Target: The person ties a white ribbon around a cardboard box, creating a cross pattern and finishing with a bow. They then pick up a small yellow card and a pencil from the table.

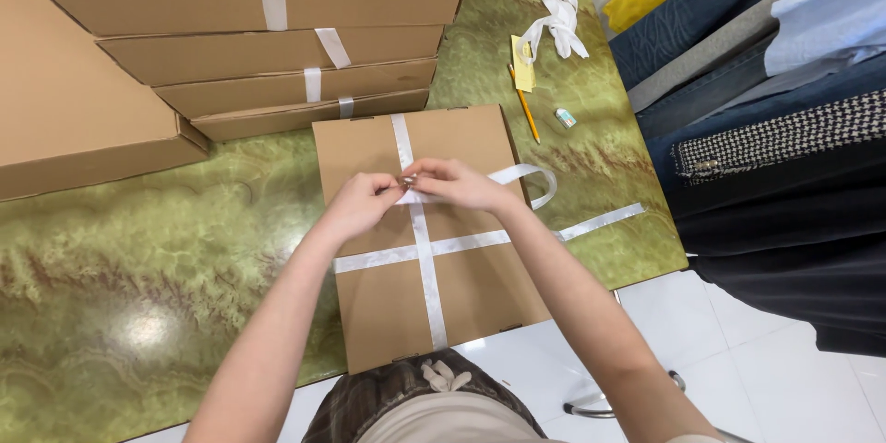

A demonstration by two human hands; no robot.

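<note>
Flat square box of plain brown corrugated cardboard is lying at the centre of the frame, its near edge hanging over the rim of the tabletop. A smooth white satin ribbon is crossing the lid in two bands, one running lengthwise and one across; a loose loop is curling out toward centre right and a free tail is trailing off the box to the right.

Left hand and right hand are meeting over the upper half of the lid. Both grips are pressed together, each pinching the ribbon where the fingertips nearly touch.

Count, upper left of the frame: five flat cardboard boxes of the same brown board are sitting stacked in steps, each carrying a short strip of white tape; one more large brown box is leaning at far left.

Top centre-right: one loose bundle of white ribbon, one yellow pencil, one small yellow paper slip, one small white eraser-like block.

Surface: glossy tabletop with a green-gold marbled pattern, showing one bright glare spot at lower left. White glossy floor tiles are showing at lower right. Folded textiles are lying at upper right: yellow, blue denim, pale blue, black-and-white houndstooth, black.
</note>
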